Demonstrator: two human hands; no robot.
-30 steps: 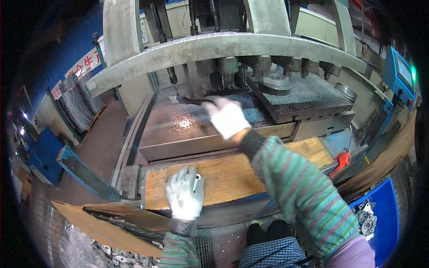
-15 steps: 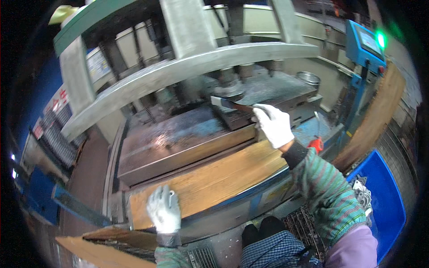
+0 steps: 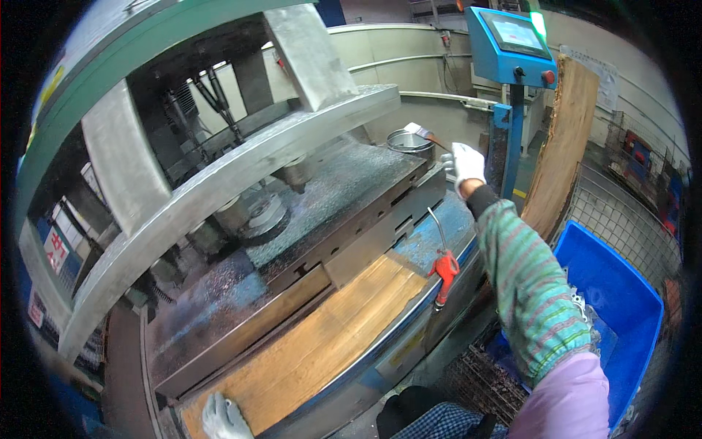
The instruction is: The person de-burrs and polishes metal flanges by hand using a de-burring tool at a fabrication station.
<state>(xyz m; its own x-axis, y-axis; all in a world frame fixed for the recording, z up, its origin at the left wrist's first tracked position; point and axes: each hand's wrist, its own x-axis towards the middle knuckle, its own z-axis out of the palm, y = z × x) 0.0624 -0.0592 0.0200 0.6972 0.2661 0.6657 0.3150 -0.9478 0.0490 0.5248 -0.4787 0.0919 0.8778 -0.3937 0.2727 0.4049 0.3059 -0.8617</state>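
My right hand point(image 3: 465, 165), in a white glove, is closed round the dark handle of a flat brush point(image 3: 419, 132) with pale bristles. The bristle end is over or beside the rim of a round metal tin point(image 3: 409, 148) at the far corner of the machine bed; I cannot tell whether it touches. At the lower left, my left hand point(image 3: 224, 418), also gloved in white, lies on the near end of a long cardboard-brown board point(image 3: 314, 333), fingers extended and holding nothing. A round metal die point(image 3: 265, 216) sits on the wet bed under the press frame.
A red air gun point(image 3: 444, 271) with a bent metal nozzle lies at the bed's right end. Beyond it stands a blue control box point(image 3: 510, 45) on a post. To the right, a blue bin point(image 3: 621, 314) holds metal parts. The press's grey beam point(image 3: 241, 161) arches overhead.
My right hand has carried the brush rightward and away, from beside the die to the metal tin. The view has swung right; my left hand stays on the board.
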